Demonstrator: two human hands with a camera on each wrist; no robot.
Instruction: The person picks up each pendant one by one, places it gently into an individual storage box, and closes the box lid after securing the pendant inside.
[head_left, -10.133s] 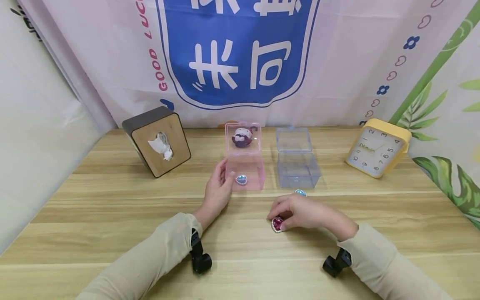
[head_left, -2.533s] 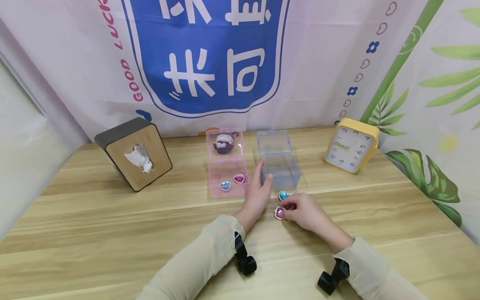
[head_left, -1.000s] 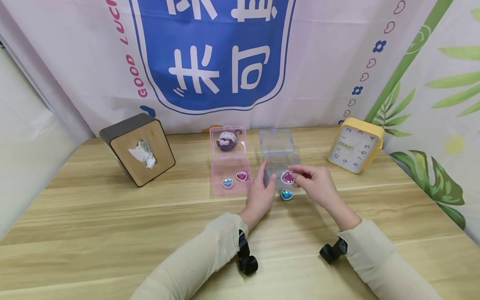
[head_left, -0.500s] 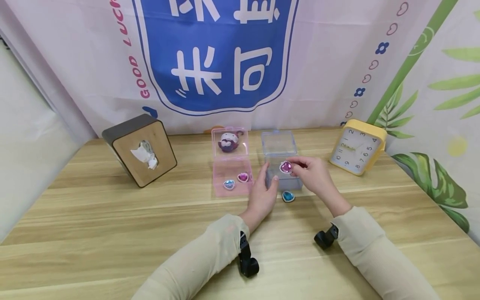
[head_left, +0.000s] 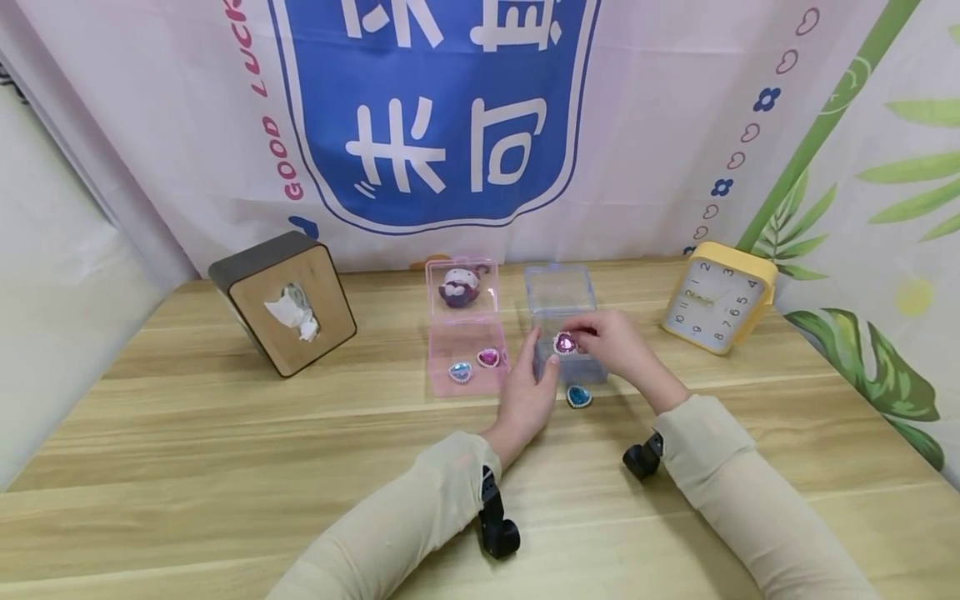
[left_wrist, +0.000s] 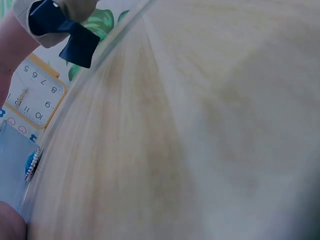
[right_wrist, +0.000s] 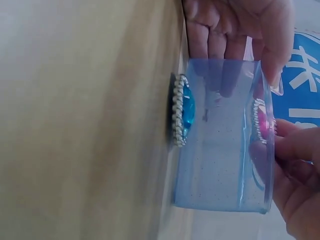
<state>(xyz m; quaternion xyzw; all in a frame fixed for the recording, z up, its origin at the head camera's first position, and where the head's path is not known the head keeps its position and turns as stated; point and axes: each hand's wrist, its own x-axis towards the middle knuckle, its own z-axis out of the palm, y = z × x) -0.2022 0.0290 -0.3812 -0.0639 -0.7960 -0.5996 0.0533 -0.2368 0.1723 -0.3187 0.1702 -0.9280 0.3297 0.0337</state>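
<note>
A person in beige sleeves leans both forearms in from the bottom of the head view over a wood-grain table [head_left: 300,467], the left slanting up to the right, the right angling in from the opposite corner, a black wrist camera [head_left: 498,523] at the left cuff and another at the right. The left hand [head_left: 528,396] stands on edge beside an open clear-blue box [head_left: 587,372], fingers straight along its left wall, thumb spread wide of them at the front corner near the rim. The right hand [head_left: 615,346] arches above the same box, palm down, thumb and fingers narrowed in a pinch on a pearl-edged pink gem [head_left: 564,342] at the open top; whether the gem sits below the rim is hard to tell. A bright-blue gem [head_left: 579,396] lies on the table just in front of the box. To the left, an open pink box [head_left: 442,388] contains a pale-blue gem [head_left: 461,372] and a magenta gem [head_left: 488,357], side by side and apart from each other
</note>
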